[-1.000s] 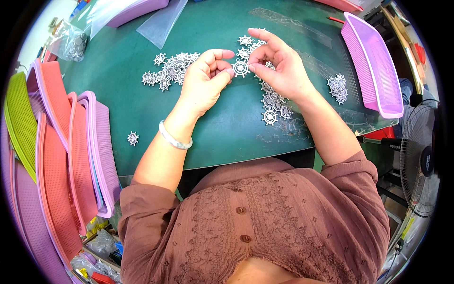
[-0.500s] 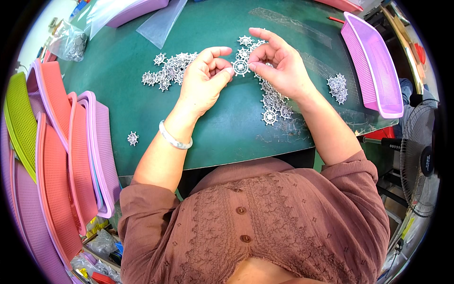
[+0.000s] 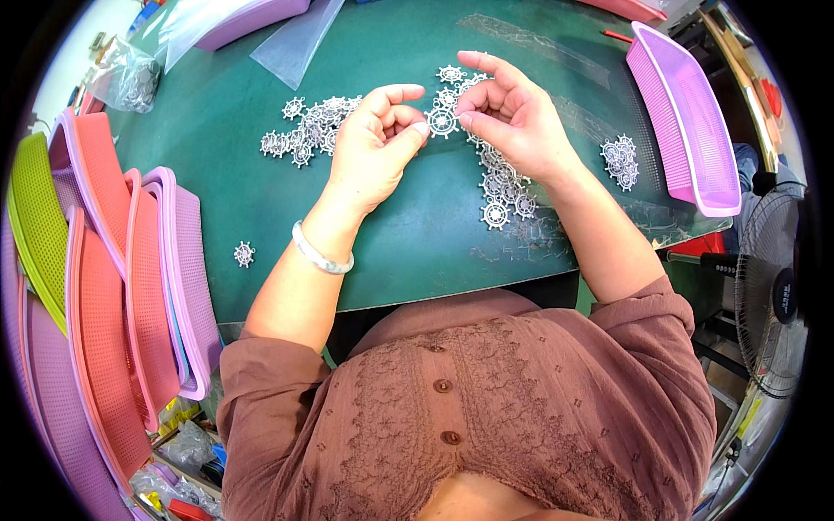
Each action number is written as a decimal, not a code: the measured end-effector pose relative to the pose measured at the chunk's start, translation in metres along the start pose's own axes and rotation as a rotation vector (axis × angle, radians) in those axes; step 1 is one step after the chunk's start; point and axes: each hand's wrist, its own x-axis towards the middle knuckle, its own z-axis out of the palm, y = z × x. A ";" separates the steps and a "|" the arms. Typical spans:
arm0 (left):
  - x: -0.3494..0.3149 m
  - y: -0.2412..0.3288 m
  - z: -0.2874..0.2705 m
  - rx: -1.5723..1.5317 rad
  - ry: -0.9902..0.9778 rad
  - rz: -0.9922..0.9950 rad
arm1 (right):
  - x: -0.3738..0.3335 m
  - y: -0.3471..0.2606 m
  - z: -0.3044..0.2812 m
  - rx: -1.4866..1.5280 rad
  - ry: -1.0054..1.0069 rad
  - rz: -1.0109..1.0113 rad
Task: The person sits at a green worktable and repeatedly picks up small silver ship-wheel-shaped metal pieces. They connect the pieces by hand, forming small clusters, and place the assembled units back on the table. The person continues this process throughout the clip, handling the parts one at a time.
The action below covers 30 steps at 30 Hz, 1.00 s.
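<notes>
A silvery ship's-wheel charm (image 3: 442, 122) is held upright between my two hands, its face toward me. My left hand (image 3: 372, 152) pinches its left rim between thumb and fingers. On the opposite rim, my right hand (image 3: 524, 130) closes thumb and middle finger, with the index finger raised. Beside and partly behind my left hand lies a loose pile of the same charms (image 3: 301, 143). Another pile (image 3: 502, 184) runs under and in front of my right hand, partly hidden by it. A small cluster of charms (image 3: 620, 162) sits farther right, and a lone charm (image 3: 244, 253) lies at the left.
Stacked plastic baskets (image 3: 109, 260) in pink, purple and green crowd the left table edge. A purple basket (image 3: 686, 122) stands on the right, near a fan (image 3: 773, 291). Clear plastic bags (image 3: 297, 39) lie at the back of the green tabletop (image 3: 417, 234).
</notes>
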 end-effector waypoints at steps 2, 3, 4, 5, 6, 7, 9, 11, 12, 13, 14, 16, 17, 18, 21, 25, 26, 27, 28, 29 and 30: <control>0.000 0.000 0.000 0.012 0.003 0.004 | 0.000 0.000 0.000 0.031 -0.005 -0.004; 0.000 -0.001 0.000 0.017 0.006 0.004 | 0.000 0.000 0.001 0.046 -0.008 -0.006; 0.000 -0.001 0.000 0.023 0.009 0.005 | 0.000 0.000 0.001 0.048 -0.006 -0.004; 0.000 -0.002 0.000 0.022 0.008 0.008 | 0.000 -0.001 0.001 0.050 -0.005 -0.002; 0.000 -0.002 0.000 0.021 0.007 0.010 | 0.000 -0.001 0.001 0.052 -0.004 0.000; 0.000 -0.002 0.000 0.020 0.006 0.013 | 0.000 -0.002 0.002 0.057 -0.003 0.001; 0.001 -0.002 0.000 0.012 0.005 -0.003 | -0.001 -0.004 0.002 0.068 0.002 0.003; 0.001 -0.002 0.000 -0.002 0.008 -0.020 | -0.001 -0.003 0.002 0.064 0.001 -0.008; 0.001 -0.002 0.000 -0.011 0.011 -0.030 | -0.001 -0.003 0.002 0.062 0.001 -0.013; 0.001 -0.001 0.001 -0.021 0.014 -0.039 | -0.001 -0.003 0.002 0.040 0.004 -0.032; 0.001 -0.002 0.001 -0.034 0.020 -0.034 | -0.001 -0.004 0.003 0.018 0.007 -0.051; 0.001 -0.002 0.001 -0.062 0.031 -0.024 | -0.001 -0.003 0.003 -0.007 0.010 -0.099; 0.001 -0.002 0.002 -0.064 0.044 -0.018 | -0.001 -0.002 0.004 -0.010 0.010 -0.127; 0.001 -0.002 0.002 -0.067 0.058 -0.013 | -0.001 -0.001 0.004 -0.013 0.009 -0.155; 0.000 -0.001 0.003 -0.066 0.091 0.019 | -0.001 0.001 0.004 -0.085 0.020 -0.198; -0.001 -0.003 0.003 -0.025 0.113 0.111 | -0.001 0.002 0.004 -0.163 0.043 -0.215; -0.001 -0.003 0.003 -0.030 0.111 0.121 | -0.001 0.003 0.003 -0.177 0.045 -0.217; -0.001 -0.003 0.004 -0.034 0.109 0.130 | -0.001 0.004 0.003 -0.191 0.047 -0.219; -0.001 -0.003 0.004 -0.038 0.107 0.139 | -0.001 0.005 0.003 -0.196 0.044 -0.209; -0.002 -0.002 0.004 -0.040 0.105 0.146 | -0.001 0.006 0.003 -0.201 0.041 -0.200; -0.002 -0.002 0.005 -0.043 0.103 0.153 | -0.001 0.007 0.004 -0.207 0.038 -0.190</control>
